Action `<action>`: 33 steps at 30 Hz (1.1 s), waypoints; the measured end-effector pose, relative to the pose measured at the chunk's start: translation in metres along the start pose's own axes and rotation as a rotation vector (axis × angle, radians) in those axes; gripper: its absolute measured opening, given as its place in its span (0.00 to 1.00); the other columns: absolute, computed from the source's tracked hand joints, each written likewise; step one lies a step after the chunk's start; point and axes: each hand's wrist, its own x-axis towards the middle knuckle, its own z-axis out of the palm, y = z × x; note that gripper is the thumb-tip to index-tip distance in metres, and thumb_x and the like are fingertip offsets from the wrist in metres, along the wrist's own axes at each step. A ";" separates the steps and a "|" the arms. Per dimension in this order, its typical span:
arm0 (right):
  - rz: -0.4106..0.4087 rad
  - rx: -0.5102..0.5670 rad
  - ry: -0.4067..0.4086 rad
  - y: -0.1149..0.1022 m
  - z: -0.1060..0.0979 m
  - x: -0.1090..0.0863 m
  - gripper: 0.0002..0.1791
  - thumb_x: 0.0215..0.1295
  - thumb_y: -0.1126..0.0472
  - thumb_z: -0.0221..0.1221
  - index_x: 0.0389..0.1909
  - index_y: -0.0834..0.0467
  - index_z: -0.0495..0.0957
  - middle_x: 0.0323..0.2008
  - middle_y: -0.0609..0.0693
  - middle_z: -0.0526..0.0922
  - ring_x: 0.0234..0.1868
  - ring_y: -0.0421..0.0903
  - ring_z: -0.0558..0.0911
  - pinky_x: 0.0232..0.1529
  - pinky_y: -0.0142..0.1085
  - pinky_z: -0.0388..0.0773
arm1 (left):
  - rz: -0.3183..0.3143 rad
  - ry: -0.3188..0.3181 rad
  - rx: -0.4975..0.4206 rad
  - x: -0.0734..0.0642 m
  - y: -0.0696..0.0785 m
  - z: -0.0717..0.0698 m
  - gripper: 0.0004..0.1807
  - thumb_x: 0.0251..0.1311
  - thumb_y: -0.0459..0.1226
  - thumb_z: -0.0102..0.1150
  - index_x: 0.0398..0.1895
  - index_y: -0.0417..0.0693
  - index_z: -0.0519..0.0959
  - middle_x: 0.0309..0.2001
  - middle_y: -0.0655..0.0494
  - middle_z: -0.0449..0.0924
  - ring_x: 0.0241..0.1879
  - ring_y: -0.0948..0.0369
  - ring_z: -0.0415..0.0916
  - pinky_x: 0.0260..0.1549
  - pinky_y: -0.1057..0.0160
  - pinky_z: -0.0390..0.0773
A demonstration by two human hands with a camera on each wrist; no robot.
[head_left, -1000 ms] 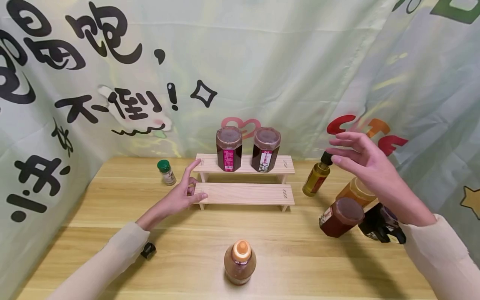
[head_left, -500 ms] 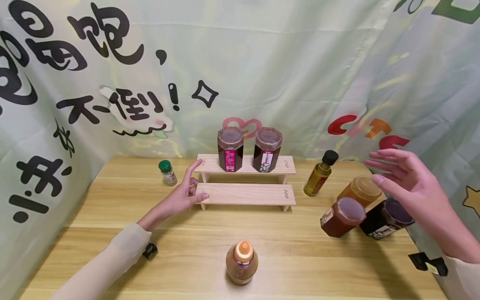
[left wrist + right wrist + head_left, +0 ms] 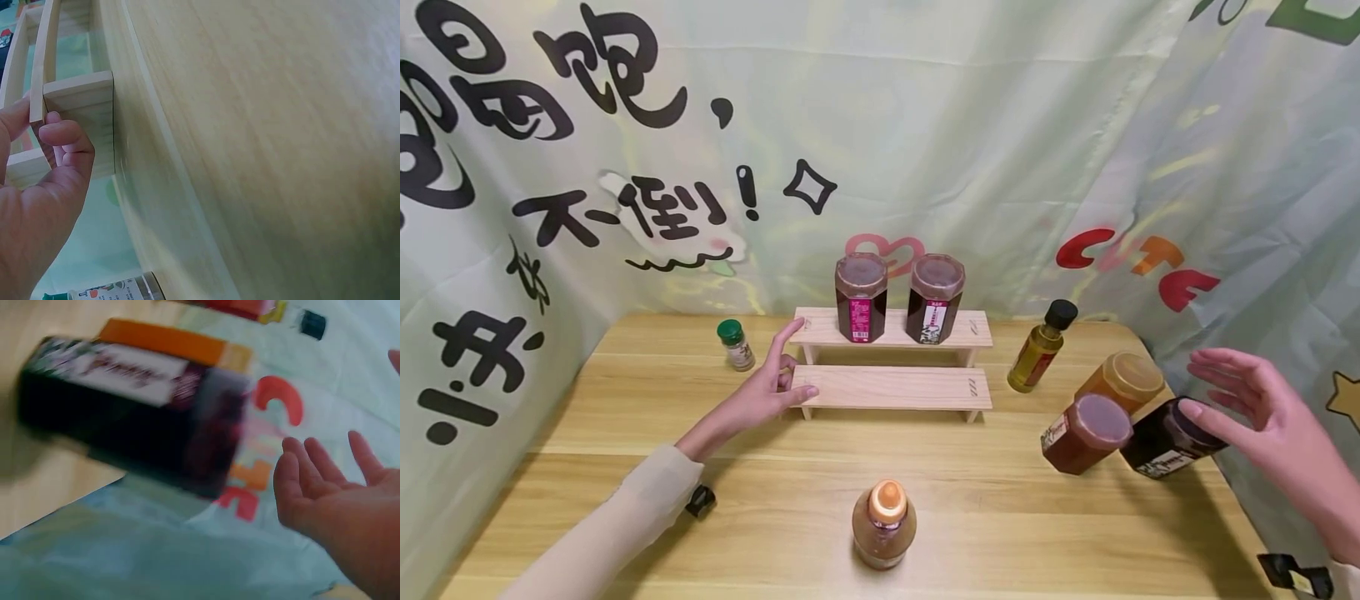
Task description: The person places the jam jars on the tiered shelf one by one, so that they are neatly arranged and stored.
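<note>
My left hand [image 3: 762,388] pinches the left end of a two-tier wooden rack [image 3: 891,388], thumb on the lower shelf and index finger stretched to the upper one. In the left wrist view, thumb and fingers [image 3: 70,139] lie on both sides of a shelf board. At the right, my right hand [image 3: 1270,412] is open, its thumb overlapping the lid of a dark, labelled jar [image 3: 1161,442]. The right wrist view shows that hand apart from the jar. Beside it stand a reddish-brown jar [image 3: 1078,442] and an amber jar [image 3: 1112,383].
Two dark jars with pink labels, a left one [image 3: 861,304] and a right one [image 3: 934,304], stand on the upper shelf. An oil bottle [image 3: 1033,354], a green-capped shaker [image 3: 736,346] and an orange-capped bottle [image 3: 883,533] stand on the table [image 3: 985,517]. A printed curtain [image 3: 1000,125] encloses it.
My right hand has moved from above the oil bottle to the right and down toward the dark jar. The left hand keeps its grip on the rack.
</note>
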 end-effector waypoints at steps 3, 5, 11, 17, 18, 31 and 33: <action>-0.010 -0.005 -0.044 0.016 0.002 -0.006 0.41 0.76 0.72 0.65 0.83 0.47 0.61 0.72 0.38 0.67 0.67 0.24 0.67 0.59 0.15 0.63 | -0.001 0.005 0.005 0.000 0.001 -0.001 0.61 0.73 0.32 0.71 0.90 0.77 0.37 0.33 0.48 0.65 0.23 0.62 0.61 0.21 0.67 0.66; -0.004 -0.013 -0.057 0.026 0.004 -0.011 0.42 0.76 0.71 0.66 0.84 0.47 0.59 0.73 0.37 0.65 0.68 0.23 0.64 0.59 0.14 0.61 | 0.006 0.006 0.010 0.000 0.002 -0.001 0.61 0.73 0.32 0.71 0.90 0.76 0.37 0.33 0.47 0.65 0.22 0.62 0.60 0.21 0.67 0.66; 0.022 -0.034 -0.022 0.049 0.003 -0.022 0.45 0.74 0.70 0.69 0.84 0.45 0.60 0.70 0.32 0.67 0.65 0.22 0.65 0.54 0.14 0.62 | 0.010 -0.004 0.016 0.000 0.003 -0.001 0.61 0.73 0.32 0.70 0.90 0.75 0.36 0.33 0.47 0.64 0.22 0.63 0.60 0.22 0.68 0.65; 0.002 0.014 -0.040 0.067 0.004 -0.025 0.47 0.68 0.77 0.69 0.80 0.45 0.63 0.63 0.29 0.72 0.58 0.22 0.74 0.49 0.16 0.70 | 0.017 0.005 0.023 0.000 0.002 -0.001 0.61 0.73 0.31 0.70 0.90 0.73 0.37 0.32 0.48 0.63 0.22 0.63 0.60 0.22 0.68 0.65; -0.002 0.026 -0.050 0.070 0.005 -0.025 0.48 0.67 0.79 0.69 0.80 0.44 0.62 0.63 0.29 0.72 0.56 0.22 0.75 0.48 0.16 0.72 | 0.020 0.004 0.023 0.000 0.001 -0.001 0.61 0.73 0.31 0.70 0.90 0.73 0.36 0.32 0.48 0.63 0.22 0.63 0.60 0.22 0.68 0.65; -0.065 0.113 -0.104 0.094 0.018 -0.029 0.60 0.59 0.89 0.66 0.83 0.45 0.52 0.61 0.35 0.71 0.53 0.26 0.80 0.46 0.21 0.79 | 0.031 0.006 -0.003 0.000 -0.001 0.000 0.62 0.73 0.30 0.70 0.90 0.73 0.36 0.31 0.51 0.62 0.22 0.64 0.59 0.22 0.69 0.64; -0.073 0.172 -0.097 0.095 0.018 -0.029 0.59 0.58 0.91 0.65 0.82 0.46 0.54 0.60 0.36 0.73 0.53 0.27 0.81 0.46 0.21 0.80 | 0.036 0.003 -0.007 0.000 -0.001 0.001 0.62 0.72 0.29 0.70 0.90 0.72 0.36 0.31 0.51 0.63 0.22 0.64 0.59 0.21 0.69 0.64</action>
